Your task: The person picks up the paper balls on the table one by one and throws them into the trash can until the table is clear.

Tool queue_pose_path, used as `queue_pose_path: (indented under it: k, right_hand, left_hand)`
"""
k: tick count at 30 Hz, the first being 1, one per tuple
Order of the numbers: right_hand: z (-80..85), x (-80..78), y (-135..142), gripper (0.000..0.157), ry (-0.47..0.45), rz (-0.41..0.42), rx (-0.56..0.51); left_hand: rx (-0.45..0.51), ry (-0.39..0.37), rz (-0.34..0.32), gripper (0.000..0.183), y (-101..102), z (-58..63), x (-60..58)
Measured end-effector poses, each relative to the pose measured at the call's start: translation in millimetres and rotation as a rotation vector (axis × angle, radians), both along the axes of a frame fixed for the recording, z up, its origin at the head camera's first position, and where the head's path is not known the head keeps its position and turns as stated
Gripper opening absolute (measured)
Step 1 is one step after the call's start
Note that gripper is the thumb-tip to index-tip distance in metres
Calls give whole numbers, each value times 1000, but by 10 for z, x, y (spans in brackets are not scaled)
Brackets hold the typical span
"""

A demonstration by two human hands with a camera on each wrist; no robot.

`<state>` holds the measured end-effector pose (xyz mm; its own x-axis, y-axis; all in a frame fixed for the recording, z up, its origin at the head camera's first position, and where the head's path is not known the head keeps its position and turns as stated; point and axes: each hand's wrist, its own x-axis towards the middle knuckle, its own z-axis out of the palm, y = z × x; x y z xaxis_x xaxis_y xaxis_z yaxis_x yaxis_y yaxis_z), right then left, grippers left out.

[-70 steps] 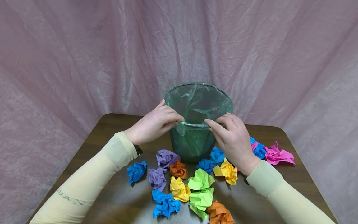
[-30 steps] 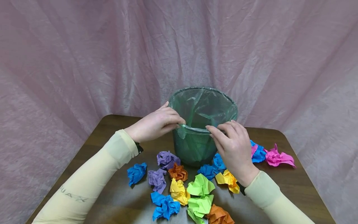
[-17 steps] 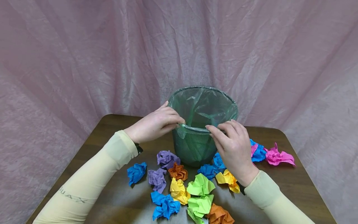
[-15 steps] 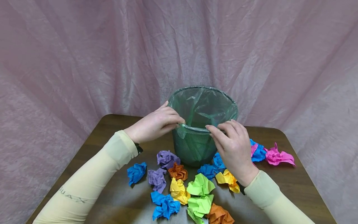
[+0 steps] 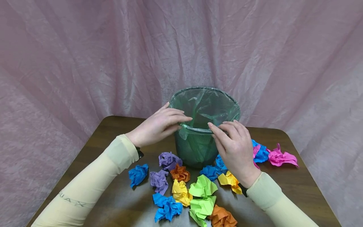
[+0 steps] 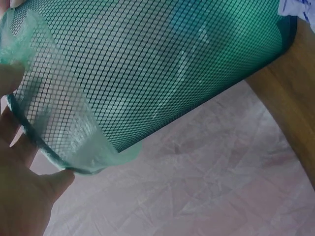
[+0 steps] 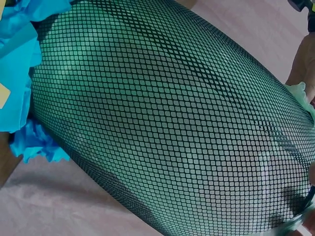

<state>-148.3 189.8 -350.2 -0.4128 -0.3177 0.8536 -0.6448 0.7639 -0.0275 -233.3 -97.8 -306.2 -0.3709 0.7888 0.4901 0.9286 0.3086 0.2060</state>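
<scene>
Pink curtain (image 5: 181,41) behind; dark wood surface (image 5: 113,126); mesh bin (image 5: 182,151) with green liner (image 5: 183,133) standing at centre, toward the far edge.
Left hand (image 5: 160,124) at bin's near-left rim, fingers apart, fairly straight; right hand (image 5: 236,145) at near-right rim, fingers bent over, cannot tell if clamped. Crumpled papers (image 5: 202,186) crowd bin's near side; pink one (image 5: 280,156) by right edge.

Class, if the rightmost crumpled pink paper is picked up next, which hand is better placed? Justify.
Probably the right hand: it's nearer the pink paper, while the left hand is at the left side of the mesh wastebasket.
</scene>
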Motion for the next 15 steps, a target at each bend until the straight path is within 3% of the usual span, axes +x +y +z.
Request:
queue_pose_path:
  k: [7,15]
  right_hand:
    - [-38,-4,17,35,16,-5,6]
    - [-110,29,29,46,36,15,-14]
  left_hand:
    - [22,28,60,58,25,-46,35]
    - [37,52,78,69,2,-91,65]
